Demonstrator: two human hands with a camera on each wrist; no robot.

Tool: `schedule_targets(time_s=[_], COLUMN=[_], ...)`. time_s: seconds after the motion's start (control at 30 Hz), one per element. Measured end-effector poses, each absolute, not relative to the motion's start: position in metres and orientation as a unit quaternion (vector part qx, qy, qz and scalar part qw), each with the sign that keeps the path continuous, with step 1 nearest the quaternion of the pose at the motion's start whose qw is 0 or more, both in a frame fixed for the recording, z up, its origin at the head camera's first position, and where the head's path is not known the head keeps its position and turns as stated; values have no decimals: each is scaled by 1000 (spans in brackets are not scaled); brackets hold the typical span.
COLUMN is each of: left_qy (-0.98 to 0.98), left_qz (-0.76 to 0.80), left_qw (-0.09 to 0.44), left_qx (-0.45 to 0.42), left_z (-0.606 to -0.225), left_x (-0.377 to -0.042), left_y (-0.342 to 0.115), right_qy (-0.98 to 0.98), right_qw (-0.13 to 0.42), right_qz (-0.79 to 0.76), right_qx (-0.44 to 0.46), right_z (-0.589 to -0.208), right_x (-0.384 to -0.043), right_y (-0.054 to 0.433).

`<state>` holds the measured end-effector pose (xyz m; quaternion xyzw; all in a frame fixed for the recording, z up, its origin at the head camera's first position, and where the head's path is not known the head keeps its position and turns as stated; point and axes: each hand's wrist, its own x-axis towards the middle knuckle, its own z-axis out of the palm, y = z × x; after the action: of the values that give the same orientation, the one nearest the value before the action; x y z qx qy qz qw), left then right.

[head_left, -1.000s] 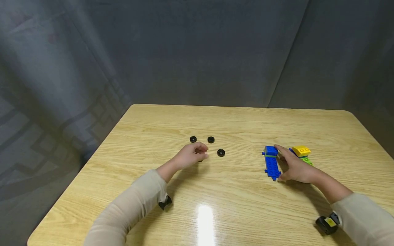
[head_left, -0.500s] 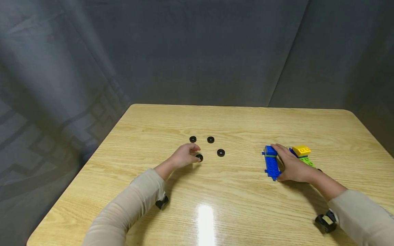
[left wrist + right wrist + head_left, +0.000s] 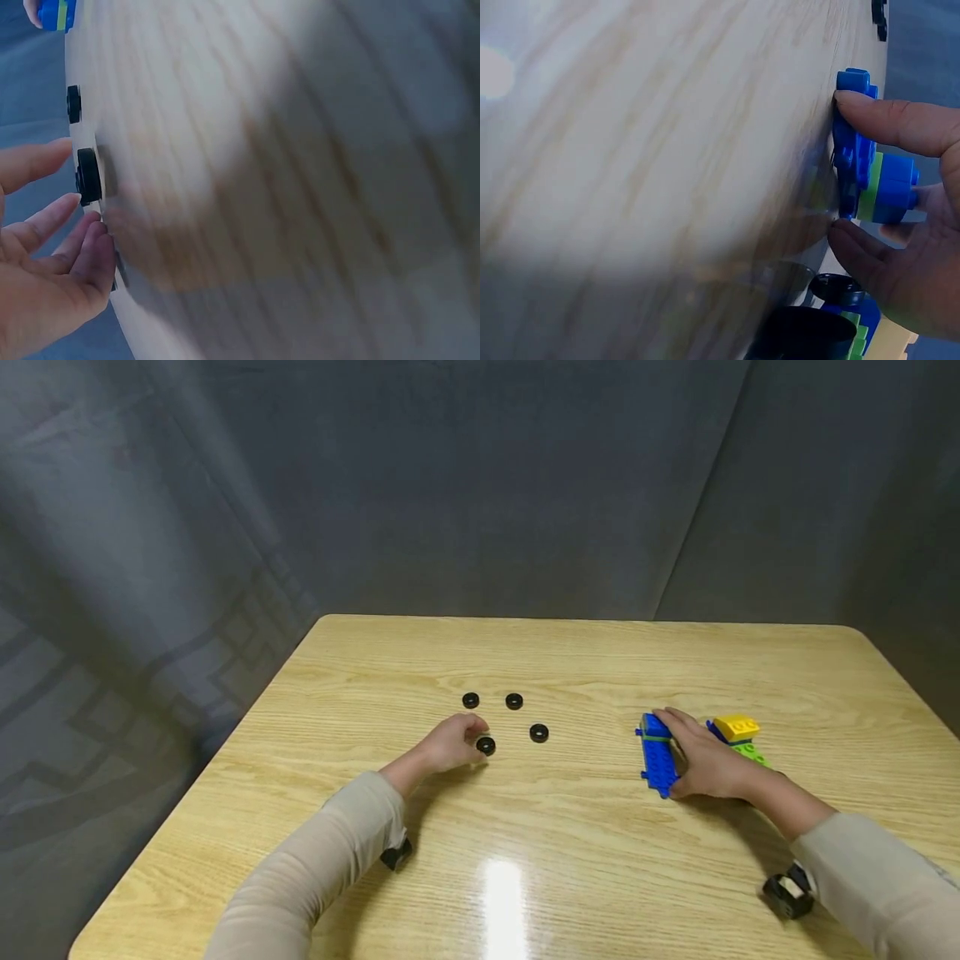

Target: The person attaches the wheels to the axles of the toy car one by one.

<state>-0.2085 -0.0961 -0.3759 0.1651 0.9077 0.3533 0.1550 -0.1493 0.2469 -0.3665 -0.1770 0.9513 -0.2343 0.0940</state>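
My left hand (image 3: 450, 743) reaches over the table with thumb and fingertips spread on either side of a small black toy wheel (image 3: 491, 750). In the left wrist view this wheel (image 3: 90, 176) sits on the wood between the thumb and index finger, with a gap showing. At the right, my right hand (image 3: 708, 764) holds a blue toy car base (image 3: 660, 767) by its ends. The right wrist view shows the thumb at one end of the base (image 3: 853, 142) and fingertips at the other; a blue block (image 3: 894, 187) over a green layer is fixed on it.
Three more black wheels lie near the left hand, the closest wheel (image 3: 532, 734) to its right. Behind the right hand stands a second toy vehicle with a yellow brick (image 3: 735, 727), green studs (image 3: 750, 750) and black wheels (image 3: 836, 288). A grey curtain (image 3: 480, 493) hangs behind the table.
The left hand has drawn slightly left and lower, leaving the nearest wheel visible between its fingers. My right hand has shifted a little left together with the blue car base.
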Motion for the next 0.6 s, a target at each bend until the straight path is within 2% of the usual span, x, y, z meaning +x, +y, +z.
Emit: schedule_targets(time_s=[0.2, 0.6], left_qy=[910, 927], left_qz=[335, 286], left_qw=[153, 132], left_qx=[191, 204], left_z=[-376, -378], left_x=[-208, -206], left_y=[-94, -94], right_qy=[949, 956], right_qw=[86, 82], right_qz=[-237, -231], right_qx=[-190, -158], right_z=[-365, -367], right_x=[-148, -144], right_y=[246, 242])
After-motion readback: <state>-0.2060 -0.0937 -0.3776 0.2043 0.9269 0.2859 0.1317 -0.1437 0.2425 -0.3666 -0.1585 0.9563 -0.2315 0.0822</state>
